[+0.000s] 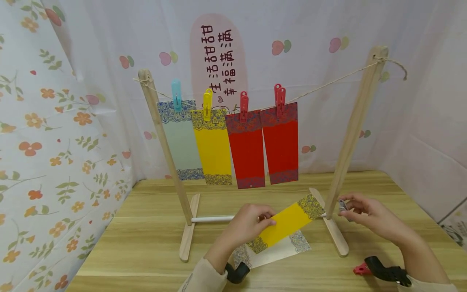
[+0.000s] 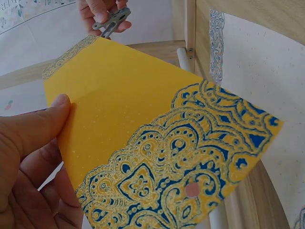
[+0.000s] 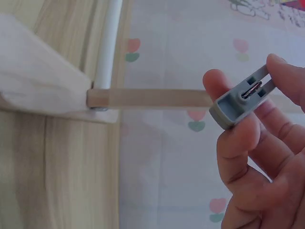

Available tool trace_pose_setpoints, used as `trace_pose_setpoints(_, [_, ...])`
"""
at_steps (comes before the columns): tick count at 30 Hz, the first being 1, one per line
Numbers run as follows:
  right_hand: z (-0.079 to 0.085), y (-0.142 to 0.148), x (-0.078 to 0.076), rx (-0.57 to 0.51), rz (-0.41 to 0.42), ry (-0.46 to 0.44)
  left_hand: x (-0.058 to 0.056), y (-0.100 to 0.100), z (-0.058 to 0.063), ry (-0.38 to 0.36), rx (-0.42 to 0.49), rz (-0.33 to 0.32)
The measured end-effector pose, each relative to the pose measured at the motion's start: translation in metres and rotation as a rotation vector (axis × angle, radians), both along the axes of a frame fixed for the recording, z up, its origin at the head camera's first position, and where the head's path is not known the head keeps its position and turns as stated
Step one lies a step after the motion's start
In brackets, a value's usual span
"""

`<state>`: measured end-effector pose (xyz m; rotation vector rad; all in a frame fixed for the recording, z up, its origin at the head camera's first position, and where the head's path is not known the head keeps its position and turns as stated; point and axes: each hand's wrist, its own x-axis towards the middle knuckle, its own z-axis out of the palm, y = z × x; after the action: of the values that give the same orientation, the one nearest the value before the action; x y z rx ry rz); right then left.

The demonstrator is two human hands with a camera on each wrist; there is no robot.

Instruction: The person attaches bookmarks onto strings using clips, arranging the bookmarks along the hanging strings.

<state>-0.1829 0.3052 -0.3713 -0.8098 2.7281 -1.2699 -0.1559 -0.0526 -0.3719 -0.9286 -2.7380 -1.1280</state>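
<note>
My left hand (image 1: 251, 223) pinches a yellow paper card (image 1: 286, 225) with patterned blue borders between thumb and fingers; in the left wrist view the card (image 2: 119, 90) fills the middle. Beneath it on the table lies a pale card (image 1: 271, 257) with patterned ends. A grey clothespin (image 3: 243, 98) is held in the fingers of my right hand (image 1: 375, 217), just right of the right post's foot. From the twine (image 1: 328, 85) hang a pale card (image 1: 182, 146) on a blue clothespin, a yellow card (image 1: 213, 150) on a yellow one, and two red cards (image 1: 248, 156) on red clothespins.
Two wooden posts (image 1: 355, 121) on crosswise feet hold the twine, joined low down by a white rod (image 1: 211, 219). A red clothespin (image 1: 362, 269) lies on the wooden table (image 1: 120, 251) by my right wrist. Patterned curtains (image 1: 321, 32) stand behind and to the left.
</note>
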Motion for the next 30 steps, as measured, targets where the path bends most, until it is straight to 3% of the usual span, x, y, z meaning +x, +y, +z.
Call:
trace_pose_setpoints(18, [0.023,-0.029,0.007,-0.219,0.071,0.106,-0.004,0.004,0.017,0.046,0.118,0.06])
trace_pose_setpoints(26, [0.048,-0.038,0.004,-0.313,0.146,0.16,-0.008,0.009,0.022,0.036,0.181,0.097])
trace_pose_setpoints(30, [0.061,-0.042,0.003,-0.388,0.207,0.178,-0.01,0.013,0.025,0.074,0.216,0.123])
